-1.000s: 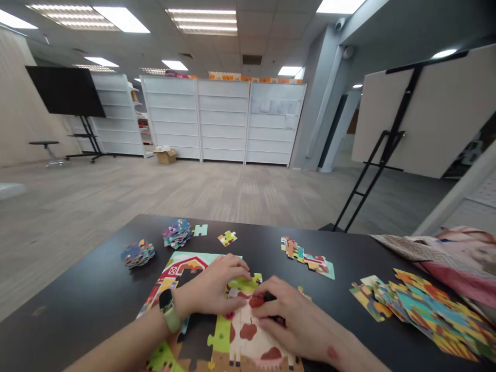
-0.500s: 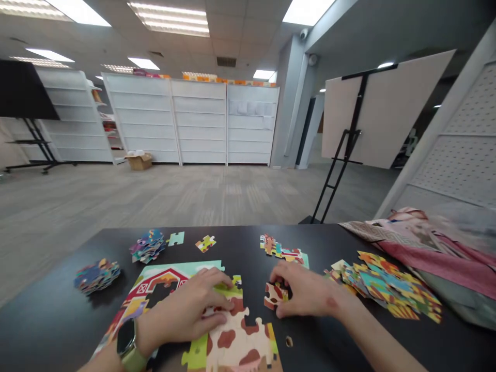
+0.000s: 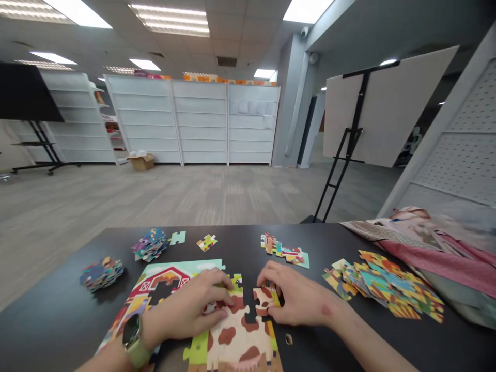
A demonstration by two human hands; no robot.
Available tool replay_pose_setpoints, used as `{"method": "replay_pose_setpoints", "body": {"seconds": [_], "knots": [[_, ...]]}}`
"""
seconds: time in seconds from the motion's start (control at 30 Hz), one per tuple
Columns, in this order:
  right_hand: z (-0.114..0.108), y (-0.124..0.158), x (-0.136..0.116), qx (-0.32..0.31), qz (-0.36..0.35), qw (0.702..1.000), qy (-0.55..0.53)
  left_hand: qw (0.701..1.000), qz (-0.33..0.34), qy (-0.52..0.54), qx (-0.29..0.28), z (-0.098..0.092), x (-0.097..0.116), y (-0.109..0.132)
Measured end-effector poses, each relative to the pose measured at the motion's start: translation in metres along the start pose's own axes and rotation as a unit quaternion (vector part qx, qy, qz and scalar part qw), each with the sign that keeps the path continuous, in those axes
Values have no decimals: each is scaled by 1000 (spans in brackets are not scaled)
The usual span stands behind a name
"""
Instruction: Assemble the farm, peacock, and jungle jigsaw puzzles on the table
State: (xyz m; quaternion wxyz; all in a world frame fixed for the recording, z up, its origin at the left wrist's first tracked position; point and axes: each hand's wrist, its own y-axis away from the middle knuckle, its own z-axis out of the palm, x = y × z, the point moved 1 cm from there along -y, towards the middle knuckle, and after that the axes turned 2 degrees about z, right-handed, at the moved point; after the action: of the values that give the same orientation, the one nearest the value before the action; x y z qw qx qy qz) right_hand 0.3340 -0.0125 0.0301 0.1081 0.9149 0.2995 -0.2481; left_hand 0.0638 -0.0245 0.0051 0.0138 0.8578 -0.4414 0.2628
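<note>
A partly assembled jigsaw puzzle (image 3: 228, 338) lies on the dark table, showing a spotted cow and a red barn. My left hand (image 3: 201, 302) rests on it, fingers spread and slightly bent, pressing the cow section. At the puzzle's right edge, my right hand (image 3: 296, 294) pinches a cream puzzle piece (image 3: 264, 299) with brown spots between thumb and fingers. A dark gap separates most of that piece from the cow section; whether their lower corners touch, I cannot tell. My left hand and wrist hide part of the barn side.
Loose puzzle pieces lie in piles at the right (image 3: 387, 284), the left (image 3: 101, 274) and the back left (image 3: 150, 245). A joined strip (image 3: 294, 256) sits beyond my right hand. One green-yellow piece (image 3: 206, 242) is at the back. Cloth (image 3: 426, 248) covers the right corner.
My right hand has moved left with the spotted piece, bringing it closer to the cow section. My left hand stays in place on the puzzle.
</note>
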Motion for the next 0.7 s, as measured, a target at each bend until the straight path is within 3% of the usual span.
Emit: {"method": "replay_pose_setpoints", "body": {"seconds": [0.7], "knots": [[15,-9,-8,-19,-32,997,-69,1000,-1,-3,9,0,1,0]]}}
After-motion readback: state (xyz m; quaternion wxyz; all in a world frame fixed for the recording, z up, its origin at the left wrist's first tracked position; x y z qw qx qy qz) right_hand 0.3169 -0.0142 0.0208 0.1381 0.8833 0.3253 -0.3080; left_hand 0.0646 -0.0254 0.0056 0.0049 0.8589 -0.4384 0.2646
